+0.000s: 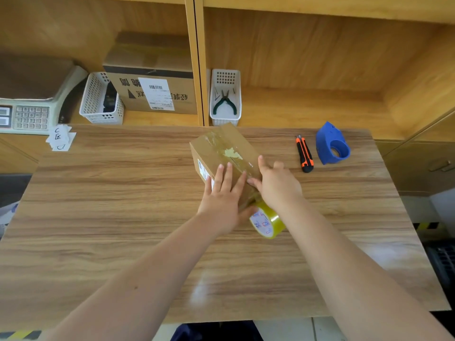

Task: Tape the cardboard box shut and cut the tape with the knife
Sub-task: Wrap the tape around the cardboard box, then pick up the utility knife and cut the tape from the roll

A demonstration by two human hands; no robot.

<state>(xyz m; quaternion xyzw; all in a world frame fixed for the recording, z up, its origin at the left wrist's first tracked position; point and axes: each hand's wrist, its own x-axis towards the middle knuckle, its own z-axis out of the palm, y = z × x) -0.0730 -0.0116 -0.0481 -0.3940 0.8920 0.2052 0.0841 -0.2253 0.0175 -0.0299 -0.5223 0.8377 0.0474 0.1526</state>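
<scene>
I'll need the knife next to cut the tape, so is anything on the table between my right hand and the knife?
Nothing visible. The knife lies on bare table right of the right hand, which presses on the cardboard box. The blue dispenser sits beyond the knife.

Brown cardboard box (222,153) with a pale torn patch and clear glossy tape. Tape roll (267,221) yellowish, its white core printed red and blue. Knife (304,153) orange and black. Dispenser (332,143) blue. Counter (123,205) streaked wood-grain brown.
</scene>
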